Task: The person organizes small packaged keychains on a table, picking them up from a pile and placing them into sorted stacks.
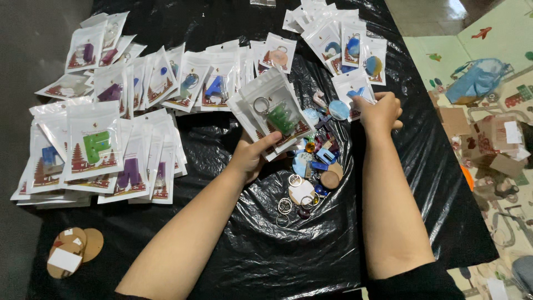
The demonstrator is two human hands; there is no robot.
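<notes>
Dozens of small clear pouches (pixel 111 139) are lying in overlapping rows across the black plastic sheet (pixel 266 244), each one holding a coloured letter-shaped keychain. The left hand (pixel 250 155) is gripping a fanned stack of pouches (pixel 275 111), thumb pressing on the front one, which is carrying a green keychain with a metal ring. The right hand (pixel 380 111) is closing its fingers around another pouch (pixel 352 89) with a blue piece inside. Between the forearms, a loose pile of keychains and rings (pixel 311 178) is sitting unpacked. Round wooden discs (pixel 75 250) are resting at the sheet's near left corner.
</notes>
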